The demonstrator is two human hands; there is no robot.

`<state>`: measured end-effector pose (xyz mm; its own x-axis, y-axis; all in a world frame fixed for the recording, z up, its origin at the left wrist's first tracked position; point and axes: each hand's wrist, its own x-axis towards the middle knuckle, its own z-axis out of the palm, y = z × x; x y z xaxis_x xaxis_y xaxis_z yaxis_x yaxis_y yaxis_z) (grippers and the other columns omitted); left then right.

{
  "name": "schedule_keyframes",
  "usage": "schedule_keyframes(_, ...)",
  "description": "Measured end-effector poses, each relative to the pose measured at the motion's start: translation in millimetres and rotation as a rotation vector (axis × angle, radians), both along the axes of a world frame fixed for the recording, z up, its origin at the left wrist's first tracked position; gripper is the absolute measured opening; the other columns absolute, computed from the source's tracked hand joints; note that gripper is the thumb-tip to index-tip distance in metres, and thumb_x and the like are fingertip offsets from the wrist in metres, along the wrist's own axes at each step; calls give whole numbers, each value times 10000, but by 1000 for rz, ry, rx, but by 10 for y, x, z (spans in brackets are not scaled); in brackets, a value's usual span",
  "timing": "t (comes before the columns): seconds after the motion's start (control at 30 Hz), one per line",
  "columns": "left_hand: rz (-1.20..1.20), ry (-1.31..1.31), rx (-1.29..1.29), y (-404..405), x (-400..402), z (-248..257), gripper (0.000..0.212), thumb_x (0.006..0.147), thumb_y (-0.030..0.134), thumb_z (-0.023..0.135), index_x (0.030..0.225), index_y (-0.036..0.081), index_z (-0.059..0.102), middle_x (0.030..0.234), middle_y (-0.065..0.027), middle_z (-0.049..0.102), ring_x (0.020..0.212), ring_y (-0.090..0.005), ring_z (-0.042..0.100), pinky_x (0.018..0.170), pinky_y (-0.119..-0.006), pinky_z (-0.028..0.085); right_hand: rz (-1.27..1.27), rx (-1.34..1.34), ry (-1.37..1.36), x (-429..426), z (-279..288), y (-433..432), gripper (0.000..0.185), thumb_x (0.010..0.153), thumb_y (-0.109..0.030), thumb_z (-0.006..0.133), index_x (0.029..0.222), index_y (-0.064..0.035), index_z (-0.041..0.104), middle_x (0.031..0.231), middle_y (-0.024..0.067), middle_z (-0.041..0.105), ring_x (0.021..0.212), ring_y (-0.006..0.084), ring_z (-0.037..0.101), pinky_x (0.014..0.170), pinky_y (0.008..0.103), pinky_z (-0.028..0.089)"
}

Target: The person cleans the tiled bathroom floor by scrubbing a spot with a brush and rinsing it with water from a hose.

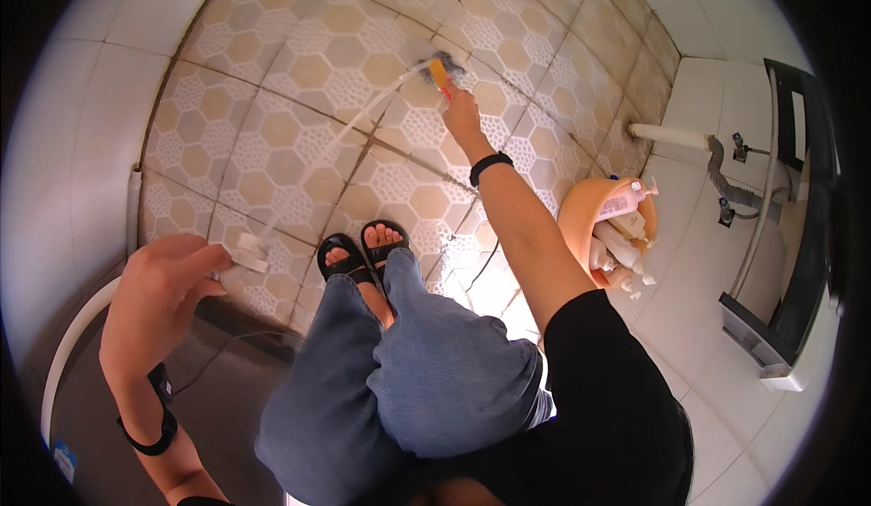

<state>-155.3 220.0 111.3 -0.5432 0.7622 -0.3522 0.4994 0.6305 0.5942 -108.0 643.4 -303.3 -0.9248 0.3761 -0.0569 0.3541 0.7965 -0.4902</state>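
My left hand [160, 295], at the lower left, grips a white hose [68, 343] that runs up from the left edge. Just past my fingertips shows its pale, blurred end fitting [250, 253]. From there a thin jet of water [364, 113] crosses the floor to the scrubber's head. My right hand [465, 115] is closed around the red and yellow handle [439, 74] of a scrubber. Its dark grey, wiry-looking head [446, 60] presses on the hexagon-patterned floor tiles [343, 50]; whether it is steel wool or bristles I cannot tell.
An orange bucket [575, 210] holding several pump bottles [619, 244] stands right of my forearm. Beyond it, a drain pipe [670, 135] and grey corrugated hose [721, 166] run along the wall. My sandalled feet [347, 254] are on the tiles. A pipe stub [135, 207] rises at left.
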Motion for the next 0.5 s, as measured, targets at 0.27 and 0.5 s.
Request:
schedule_keyframes(0.27, -7, 122, -19, -70, 100, -86, 267, 640, 1, 741, 856, 18, 585, 721, -115, 543, 701, -347, 566, 606, -435, 426, 77, 166, -213, 352, -65, -10, 601, 942, -71, 532, 1522, -171, 411, 929, 252, 626, 804, 453, 648, 708, 546, 533)
schedule_keyframes(0.5, -6, 200, 31, 77, 89, -95, 253, 622, 19, 700, 847, 39, 587, 729, -95, 556, 687, -319, 570, 596, -417, 440, -50, 232, -242, 78, -215, 288, 507, 968, -137, 511, 1471, -96, 463, 918, 289, 676, 845, 499, 675, 742, 573, 549)
